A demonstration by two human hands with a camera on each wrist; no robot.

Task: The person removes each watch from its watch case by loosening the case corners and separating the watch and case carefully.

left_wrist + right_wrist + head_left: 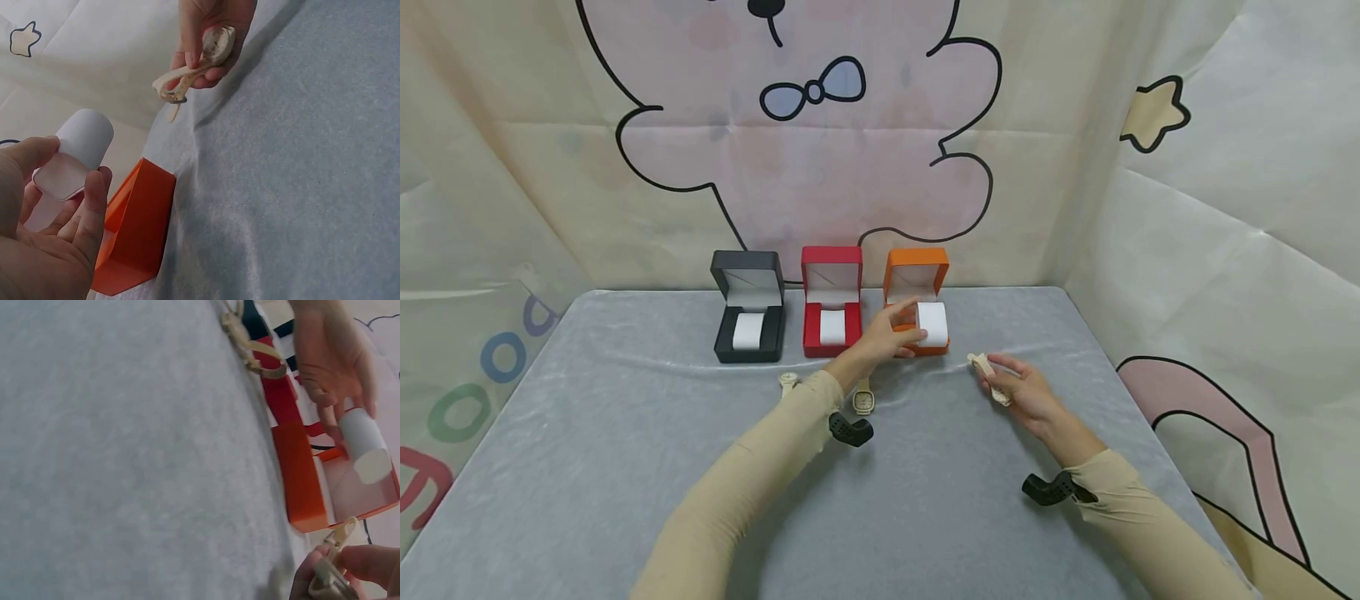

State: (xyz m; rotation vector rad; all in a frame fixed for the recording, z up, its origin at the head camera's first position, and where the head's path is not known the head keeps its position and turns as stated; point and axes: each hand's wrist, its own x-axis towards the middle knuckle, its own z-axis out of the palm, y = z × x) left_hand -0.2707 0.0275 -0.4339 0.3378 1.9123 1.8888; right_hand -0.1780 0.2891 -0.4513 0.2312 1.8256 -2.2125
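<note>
My left hand holds a white watch cushion by its ends, raised in front of the open orange watch box. In the left wrist view, the thumb and fingers are curled round the cushion, over the mouth of the orange box. To the right, my right hand pinches a cream-strapped wristwatch above the cloth. Its strap hangs in a loop with the buckle showing in the left wrist view.
An open black box and an open red box stand left of the orange one, each with a white cushion inside. Two more watches lie before them: a square-faced one and another partly behind the left sleeve. Grey cloth covers the table.
</note>
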